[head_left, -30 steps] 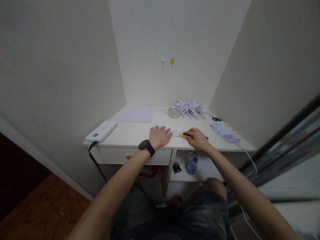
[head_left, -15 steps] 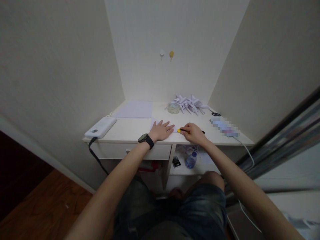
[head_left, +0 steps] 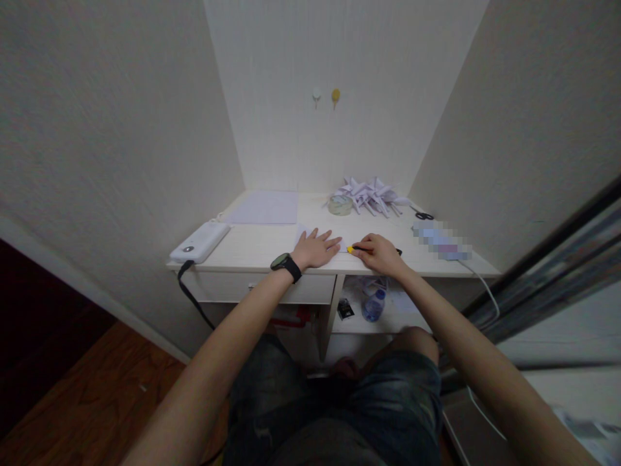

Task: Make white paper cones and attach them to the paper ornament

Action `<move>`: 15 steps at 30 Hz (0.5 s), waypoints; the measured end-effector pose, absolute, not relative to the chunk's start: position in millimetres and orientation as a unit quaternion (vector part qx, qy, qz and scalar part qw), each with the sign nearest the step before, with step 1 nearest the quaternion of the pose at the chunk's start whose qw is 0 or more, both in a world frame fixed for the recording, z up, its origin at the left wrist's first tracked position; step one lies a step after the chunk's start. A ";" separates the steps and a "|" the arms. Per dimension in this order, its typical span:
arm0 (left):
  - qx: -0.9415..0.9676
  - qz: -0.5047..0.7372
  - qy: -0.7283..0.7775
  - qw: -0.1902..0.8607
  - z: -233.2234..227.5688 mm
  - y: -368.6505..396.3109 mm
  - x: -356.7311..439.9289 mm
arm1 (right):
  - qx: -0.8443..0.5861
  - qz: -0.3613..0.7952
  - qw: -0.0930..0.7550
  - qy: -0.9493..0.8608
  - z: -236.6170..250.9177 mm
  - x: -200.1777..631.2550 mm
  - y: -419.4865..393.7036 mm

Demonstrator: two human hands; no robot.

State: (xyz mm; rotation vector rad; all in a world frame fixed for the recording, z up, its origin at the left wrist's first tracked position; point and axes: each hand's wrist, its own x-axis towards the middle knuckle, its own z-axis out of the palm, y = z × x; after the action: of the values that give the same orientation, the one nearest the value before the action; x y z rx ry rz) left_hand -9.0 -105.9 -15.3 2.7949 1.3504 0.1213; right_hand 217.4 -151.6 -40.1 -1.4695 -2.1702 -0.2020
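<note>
My left hand (head_left: 316,248), with a black watch on the wrist, lies flat with fingers spread on a small white sheet of paper (head_left: 305,233) near the front of the pale desk (head_left: 252,249). Just to its right, my right hand (head_left: 381,254) grips a dark pen-like tool with a yellow tip (head_left: 351,248). The yellow tip touches the paper's right edge, close to my left fingertips.
A white power bank (head_left: 200,241) with a black cable lies at the desk's left corner. Farther back are a larger paper sheet (head_left: 264,207), a tape roll (head_left: 339,204), a pile of folded paper shapes (head_left: 372,194) and scissors (head_left: 423,215). A water bottle (head_left: 372,306) stands on the shelf below.
My hands stay on the paper and the tool. The tool's tip has edged slightly left toward my left fingers; the camera has shifted a little.
</note>
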 end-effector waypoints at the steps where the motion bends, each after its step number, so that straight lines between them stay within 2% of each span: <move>1: 0.900 0.043 0.434 0.016 -14.0 -105.0 -10.4 | -0.543 -0.075 0.252 -0.797 -40.5 217.5 -151.3; 6: 0.900 0.074 0.429 -0.014 -12.0 -96.8 -23.4 | -0.549 -0.079 0.246 -0.795 -41.9 217.6 -150.8; 15: 0.895 0.026 0.446 0.001 -18.0 -95.1 -26.7 | -0.518 -0.069 0.242 -0.818 -41.5 220.8 -148.9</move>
State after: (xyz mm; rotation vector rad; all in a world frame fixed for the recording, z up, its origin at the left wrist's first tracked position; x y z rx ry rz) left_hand -26.7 -95.1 -18.0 2.8094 1.3999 0.0805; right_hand 220.8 -148.9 -41.5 -1.4155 -2.2354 -0.1888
